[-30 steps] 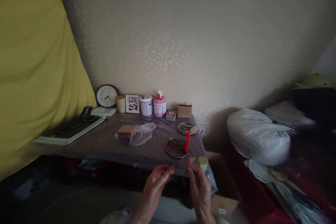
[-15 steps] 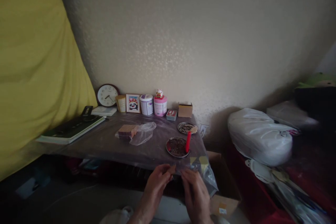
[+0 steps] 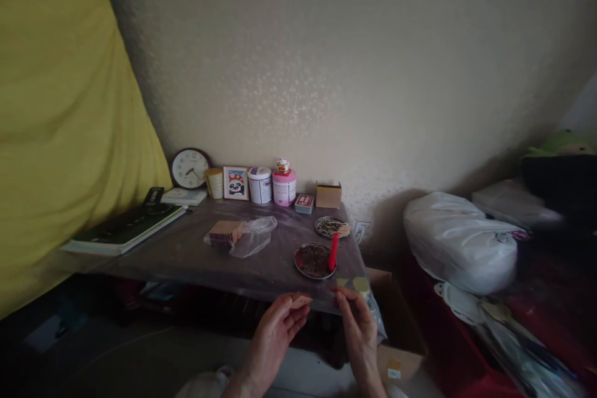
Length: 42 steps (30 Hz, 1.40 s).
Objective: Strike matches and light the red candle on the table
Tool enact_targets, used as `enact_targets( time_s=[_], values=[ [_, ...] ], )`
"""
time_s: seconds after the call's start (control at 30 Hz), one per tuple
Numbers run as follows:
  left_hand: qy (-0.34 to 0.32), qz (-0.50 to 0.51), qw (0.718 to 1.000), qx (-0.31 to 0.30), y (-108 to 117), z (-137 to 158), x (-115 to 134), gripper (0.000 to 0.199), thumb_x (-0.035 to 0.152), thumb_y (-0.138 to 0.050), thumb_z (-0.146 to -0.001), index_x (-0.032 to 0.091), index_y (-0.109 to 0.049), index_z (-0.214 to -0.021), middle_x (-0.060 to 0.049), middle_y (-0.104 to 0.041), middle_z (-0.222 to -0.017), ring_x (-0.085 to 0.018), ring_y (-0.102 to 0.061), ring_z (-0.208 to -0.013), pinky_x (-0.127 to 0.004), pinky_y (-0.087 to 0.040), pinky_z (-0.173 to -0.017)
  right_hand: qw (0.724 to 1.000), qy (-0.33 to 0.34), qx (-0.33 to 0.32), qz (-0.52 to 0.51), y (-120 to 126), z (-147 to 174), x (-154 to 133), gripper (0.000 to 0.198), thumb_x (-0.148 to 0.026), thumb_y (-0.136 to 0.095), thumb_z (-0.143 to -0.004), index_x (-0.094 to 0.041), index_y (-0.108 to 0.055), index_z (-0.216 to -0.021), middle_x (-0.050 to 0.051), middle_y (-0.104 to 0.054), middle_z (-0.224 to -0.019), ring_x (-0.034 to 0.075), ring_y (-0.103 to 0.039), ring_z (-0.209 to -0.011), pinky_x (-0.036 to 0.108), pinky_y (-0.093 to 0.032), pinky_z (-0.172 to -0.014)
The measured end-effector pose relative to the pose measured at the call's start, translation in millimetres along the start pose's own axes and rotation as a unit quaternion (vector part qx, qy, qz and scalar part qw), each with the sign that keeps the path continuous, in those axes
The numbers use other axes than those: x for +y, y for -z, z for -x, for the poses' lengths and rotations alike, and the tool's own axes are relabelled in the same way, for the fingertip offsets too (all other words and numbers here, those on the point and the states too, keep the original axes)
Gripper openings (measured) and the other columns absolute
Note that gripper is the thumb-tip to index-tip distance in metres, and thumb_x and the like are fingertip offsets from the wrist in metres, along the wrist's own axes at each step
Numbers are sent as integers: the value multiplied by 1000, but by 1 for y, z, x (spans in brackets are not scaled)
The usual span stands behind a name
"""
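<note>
My left hand (image 3: 275,329) is closed around a small tan matchbox (image 3: 301,302), held between thumb and fingers just in front of the table's near edge. To its right, my right hand (image 3: 358,322) pinches thumb and forefinger together; whatever is between them is too small to make out. The hands are apart. Beyond them, an upright red candle (image 3: 334,252) stands at the right side of a round metal plate (image 3: 298,268) with dark residue. Behind it, a second plate (image 3: 319,230) holds several matchsticks (image 3: 342,229). A stack of matchboxes (image 3: 226,232) lies at the table's middle, partly in a clear plastic bag (image 3: 255,236).
Along the wall stand a clock (image 3: 190,169), a framed panda picture (image 3: 236,183), two canisters (image 3: 260,185) and an open cardboard box (image 3: 329,195). A large book (image 3: 125,230) lies left. A carton (image 3: 396,348) and a white bag (image 3: 459,242) are at right.
My hands have moved apart: the right has shifted up and to the right. My left hand has turned, so more of the matchbox shows.
</note>
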<state>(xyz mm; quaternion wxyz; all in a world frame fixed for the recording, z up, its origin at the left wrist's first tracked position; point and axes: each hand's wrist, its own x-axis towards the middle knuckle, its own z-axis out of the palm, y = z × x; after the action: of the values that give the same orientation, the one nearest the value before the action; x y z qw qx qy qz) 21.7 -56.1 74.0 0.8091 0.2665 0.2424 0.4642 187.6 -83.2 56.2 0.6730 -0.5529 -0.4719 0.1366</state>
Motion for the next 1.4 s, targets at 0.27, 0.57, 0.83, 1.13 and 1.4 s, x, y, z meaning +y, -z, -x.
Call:
enact_targets(
  time_s=[0.27, 0.57, 0.83, 1.13, 1.4],
  values=[
    [107, 24, 993, 47, 1, -2, -2, 29, 40, -55, -81, 13, -62, -89, -11, -73, -82, -20, -68, -77, -30, -49, -71, 996, -17, -49, -70, -2, 6, -2, 19, -36, -65, -77, -19, -65, -83, 4, -69, -81, 19, -66, -78, 28, -54, -72],
    [141, -59, 988, 9, 0, -2, -3, 44, 49, -46, -83, 10, -66, -87, -9, -72, -69, -16, -65, -58, -26, -47, -57, 979, -19, -195, 49, -8, 16, -11, 22, -39, -55, -85, -19, -64, -87, 2, -68, -77, 16, -63, -70, 23, -50, -64],
    [5, -145, 989, 12, 3, 0, -8, 22, 35, -64, -74, 17, -65, -88, -3, -69, -74, -15, -63, -67, -27, -45, -64, 973, -107, -190, -70, -12, 18, -4, 28, -45, -60, -80, -17, -62, -79, 1, -65, -71, 15, -60, -66, 23, -49, -60],
    [-37, -134, 990, -9, 12, -5, -13, 24, 33, -63, -76, 16, -66, -92, -3, -64, -73, -12, -53, -63, -26, -40, -61, 957, -124, -242, -96, -9, 22, -21, 24, -40, -59, -83, -16, -60, -84, 3, -65, -76, 15, -62, -70, 23, -50, -66],
    [-28, -55, 998, -28, 8, -2, -11, 29, 30, -64, -77, 17, -63, -102, -5, -64, -82, -12, -53, -69, -24, -39, -60, 963, -50, -264, -2, -7, 26, -26, 16, -32, -55, -86, -18, -61, -91, 5, -70, -85, 18, -66, -76, 25, -51, -71]
  ],
)
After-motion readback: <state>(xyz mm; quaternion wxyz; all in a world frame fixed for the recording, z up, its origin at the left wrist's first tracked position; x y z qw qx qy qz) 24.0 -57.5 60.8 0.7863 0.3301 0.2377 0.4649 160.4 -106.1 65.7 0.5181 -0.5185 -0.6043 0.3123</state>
